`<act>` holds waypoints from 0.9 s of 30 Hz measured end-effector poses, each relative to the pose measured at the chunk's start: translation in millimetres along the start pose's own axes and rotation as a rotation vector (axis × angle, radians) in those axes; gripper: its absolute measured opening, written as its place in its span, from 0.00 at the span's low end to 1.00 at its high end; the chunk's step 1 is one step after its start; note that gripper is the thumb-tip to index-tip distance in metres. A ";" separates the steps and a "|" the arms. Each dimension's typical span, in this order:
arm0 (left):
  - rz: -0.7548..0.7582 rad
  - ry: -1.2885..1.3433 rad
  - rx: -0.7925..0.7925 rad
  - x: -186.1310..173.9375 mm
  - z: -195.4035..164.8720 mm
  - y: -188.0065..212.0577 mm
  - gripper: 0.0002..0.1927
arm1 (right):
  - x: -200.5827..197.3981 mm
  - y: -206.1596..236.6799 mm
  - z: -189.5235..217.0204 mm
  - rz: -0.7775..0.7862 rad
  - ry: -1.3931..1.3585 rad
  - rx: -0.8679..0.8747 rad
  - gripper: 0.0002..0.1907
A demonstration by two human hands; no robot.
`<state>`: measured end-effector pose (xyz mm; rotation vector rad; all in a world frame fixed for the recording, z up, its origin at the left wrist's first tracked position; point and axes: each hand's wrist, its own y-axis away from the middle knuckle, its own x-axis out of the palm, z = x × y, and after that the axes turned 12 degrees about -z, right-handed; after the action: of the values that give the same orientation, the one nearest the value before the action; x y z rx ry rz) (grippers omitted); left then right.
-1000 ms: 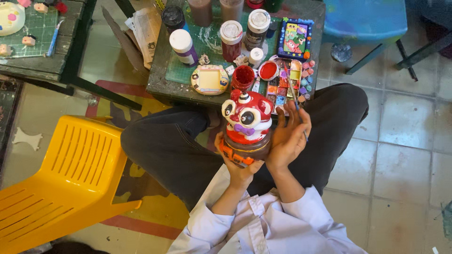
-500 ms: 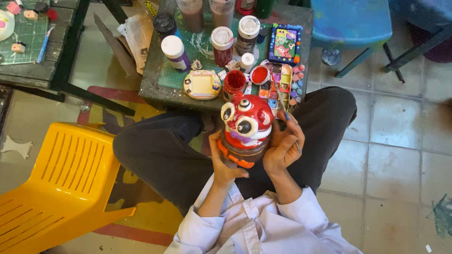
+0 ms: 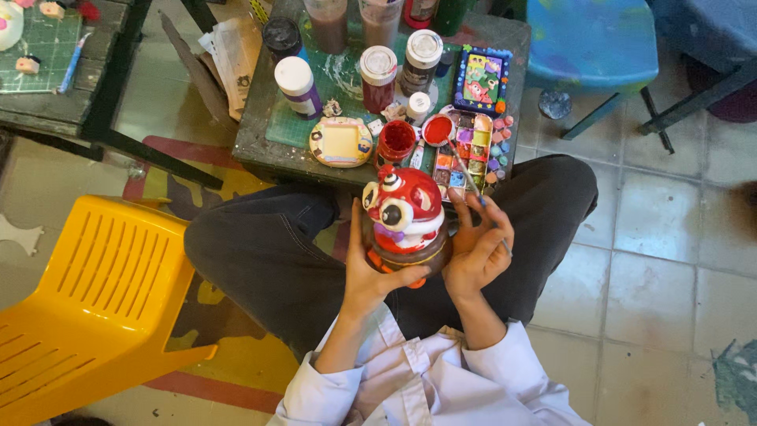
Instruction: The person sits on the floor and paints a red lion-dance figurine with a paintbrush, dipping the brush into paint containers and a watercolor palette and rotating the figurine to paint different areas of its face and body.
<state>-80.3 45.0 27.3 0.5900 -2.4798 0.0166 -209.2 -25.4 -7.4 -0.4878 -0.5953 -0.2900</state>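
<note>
We sit with our legs under a low dark bench (image 3: 260, 150), a yellow plastic chair (image 3: 87, 300) off to our left and a blue stool (image 3: 591, 43) beyond on the right. Over our lap we hold a red and white figurine (image 3: 406, 217) with big round eyes: our left hand (image 3: 371, 272) is clenched around its brown base, fingers wrapped under it, while our right hand (image 3: 477, 252) steadies its side and pinches a thin paintbrush (image 3: 469, 177). To our mind, good work here means keeping the base firmly cupped and the brush tip light. The paint palette (image 3: 469, 150) lies just ahead near the bench edge, with an open red pot (image 3: 396, 140), a cream tray (image 3: 341, 142) and capped bottles (image 3: 378, 75) crowding the reach.
</note>
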 end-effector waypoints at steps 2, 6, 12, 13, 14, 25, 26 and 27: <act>-0.083 0.027 -0.010 4.1 1.9 1.1 0.70 | -10.2 -1.4 0.1 -0.104 -0.035 0.024 0.18; -0.101 -0.075 0.138 7.0 -1.6 2.3 0.68 | -46.8 -9.9 26.7 0.005 -0.169 0.083 0.14; -0.127 -0.094 0.147 11.5 -15.3 11.0 0.68 | -66.2 -26.6 91.2 0.184 0.017 0.071 0.17; -0.148 -0.101 0.163 13.8 -15.1 13.2 0.68 | -60.6 -28.8 100.3 0.225 0.097 -0.007 0.17; -0.168 -0.108 0.177 15.5 -14.4 15.2 0.68 | -53.1 -29.5 108.7 0.263 0.178 -0.084 0.18; -0.266 -0.364 0.394 12.5 -5.3 17.9 0.67 | 6.1 -33.1 144.4 0.484 0.579 -0.283 0.17; -0.273 -0.385 0.399 12.9 -5.2 18.6 0.68 | 5.8 -33.4 143.5 0.475 0.595 -0.281 0.17; -0.273 -0.376 0.393 13.1 -5.4 18.7 0.67 | 5.4 -33.2 142.2 0.467 0.609 -0.279 0.16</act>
<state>-94.7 57.2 41.1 1.1899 -2.7492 0.3199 -283.9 19.1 110.0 -0.7498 0.1617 -0.0626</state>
